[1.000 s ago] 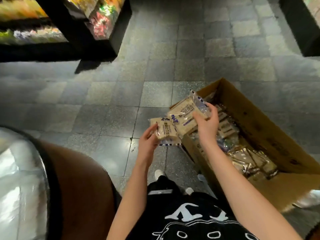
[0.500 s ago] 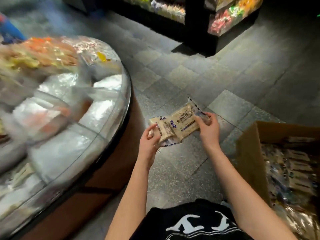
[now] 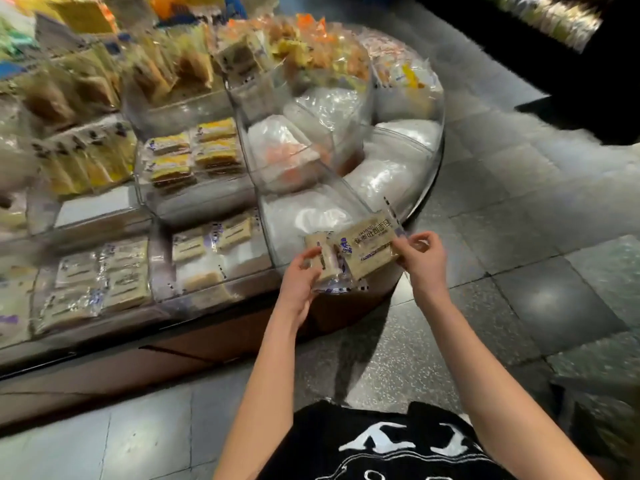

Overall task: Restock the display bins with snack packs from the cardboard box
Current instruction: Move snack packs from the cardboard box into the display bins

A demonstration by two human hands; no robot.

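Two snack packs (image 3: 349, 258) are in hand at the near rim of the display. They are carried in the air and rest on nothing.

1. Grasp state. The left hand (image 3: 299, 278) holds the smaller pack (image 3: 325, 270), with fingers curled behind it and the thumb on its face. The right hand (image 3: 424, 259) pinches the right end of the larger pack (image 3: 372, 247) between thumb and fingers. The larger pack overlaps the smaller one where they meet.

2. Orientation. The long axis of the larger pack runs from lower left to upper right, roughly along the line between the two hands. Its printed face is towards the camera.

3. Controlling relation. The matching bin (image 3: 249, 261), which already contains packs of the same pale kind, lies to the left of both hands. A clear divider stands between them. The packs are currently in front of the neighbouring bin (image 3: 277, 233), which holds white bags (image 3: 311, 213).

4. Judgement. The left hand is nearer the matching bin and should probably lead. The coming move is likely a leftward carry over the divider, with the packs laid flat.

The cardboard box cannot be made out here.
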